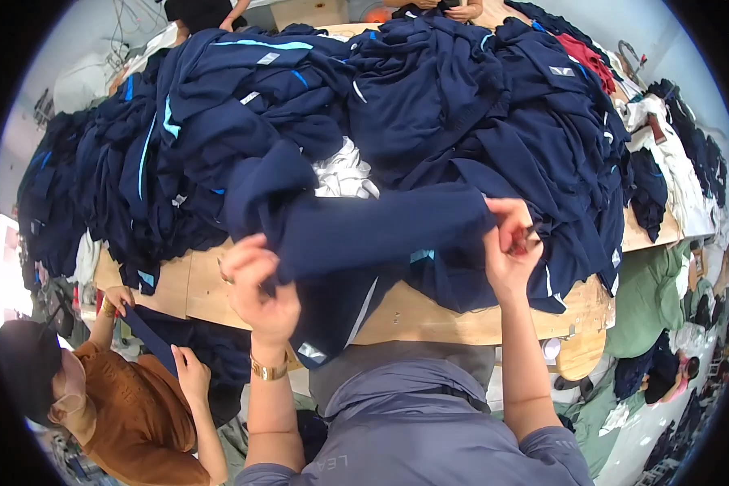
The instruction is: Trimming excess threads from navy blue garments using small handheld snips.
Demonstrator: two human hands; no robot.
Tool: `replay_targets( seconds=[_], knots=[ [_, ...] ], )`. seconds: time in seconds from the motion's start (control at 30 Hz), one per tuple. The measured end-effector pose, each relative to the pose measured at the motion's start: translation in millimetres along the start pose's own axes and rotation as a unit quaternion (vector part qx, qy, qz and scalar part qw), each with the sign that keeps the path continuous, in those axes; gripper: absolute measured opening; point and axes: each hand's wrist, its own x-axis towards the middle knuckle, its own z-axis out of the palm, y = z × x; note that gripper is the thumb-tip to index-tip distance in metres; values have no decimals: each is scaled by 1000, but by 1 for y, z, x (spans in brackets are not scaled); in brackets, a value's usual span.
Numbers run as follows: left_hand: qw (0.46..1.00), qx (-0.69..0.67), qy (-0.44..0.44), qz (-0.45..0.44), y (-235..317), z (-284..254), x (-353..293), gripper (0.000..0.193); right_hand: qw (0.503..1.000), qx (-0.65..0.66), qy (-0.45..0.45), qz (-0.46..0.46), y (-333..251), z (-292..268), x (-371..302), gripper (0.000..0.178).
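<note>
A navy garment [381, 229] is stretched sideways in front of me, above the near edge of the table. My left hand [261, 285] pinches it at its left end, fingers curled, a gold-coloured watch on the wrist. At its right end my right hand [513, 243] grips the cloth. A small dark object [528, 238] shows against the right palm; I cannot make out its kind. Part of the garment hangs below, with a pale stripe and a silvery patch. Behind it lies a large heap of navy garments [429, 89] with light-blue trims.
Crumpled white cloth [347, 172] lies amid the heap on the wooden table [211, 283]. Red cloth [587, 61] is at the far right. A co-worker in brown [138, 393] handles navy cloth at my left; other people's arms show beyond. Green cloth [646, 300] hangs at right.
</note>
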Motion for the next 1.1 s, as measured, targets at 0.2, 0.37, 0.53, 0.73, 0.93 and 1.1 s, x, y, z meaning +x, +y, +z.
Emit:
replay_targets(
  seconds=[0.2, 0.37, 0.53, 0.73, 0.93, 1.1],
  knots=[
    [840, 92, -496, -197, 15, -12, -83, 17, 968, -145, -122, 164, 46, -35, -86, 20],
    [821, -36, -399, -405, 10, -15, -97, 27, 934, -197, -200, 221, 62, -68, -130, 19],
    [906, 174, -236, -305, -15, 15, -80, 30, 946, -144, -83, 279, 68, -64, -114, 24],
    [790, 271, -318, -449, -61, 25, -111, 51, 863, -239, -155, 417, 60, -46, -113, 43],
    [909, -75, 88, -400, -89, -5, -92, 14, 944, 87, 28, 317, 45, -34, -100, 40],
    [874, -193, 221, -388, -83, -54, -73, 11, 904, 273, 108, 311, 22, -44, -71, 38]
  ],
)
